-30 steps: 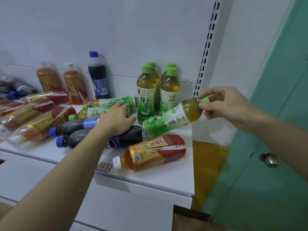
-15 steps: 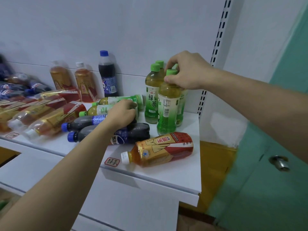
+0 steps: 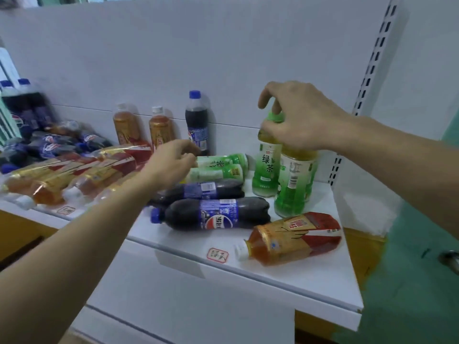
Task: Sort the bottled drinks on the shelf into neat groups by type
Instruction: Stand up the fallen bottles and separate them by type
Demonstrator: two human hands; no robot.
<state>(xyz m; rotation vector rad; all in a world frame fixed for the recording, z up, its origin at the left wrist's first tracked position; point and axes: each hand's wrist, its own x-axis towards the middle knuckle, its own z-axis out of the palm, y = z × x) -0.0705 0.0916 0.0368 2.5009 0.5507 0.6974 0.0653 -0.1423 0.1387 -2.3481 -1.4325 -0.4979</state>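
Right hand (image 3: 301, 120) over probably "绿茶" bottles (image 3: 267, 167)

We see a white back panel (image 3: 173, 58) rising behind the shelf. At its right edge runs a slotted upright (image 3: 372, 63), its dark slots in a tilted column. Right of that stands a white wall (image 3: 427, 78), and further right a green door (image 3: 409, 281) with a metal knob (image 3: 449, 260) at the frame's right edge. On the shelf's front edge we make out two small red-bordered stickers (image 3: 217, 255), one near the middle and one (image 3: 65, 210) further left. Below the shelf's right corner shows a yellow-brown surface (image 3: 362, 254).
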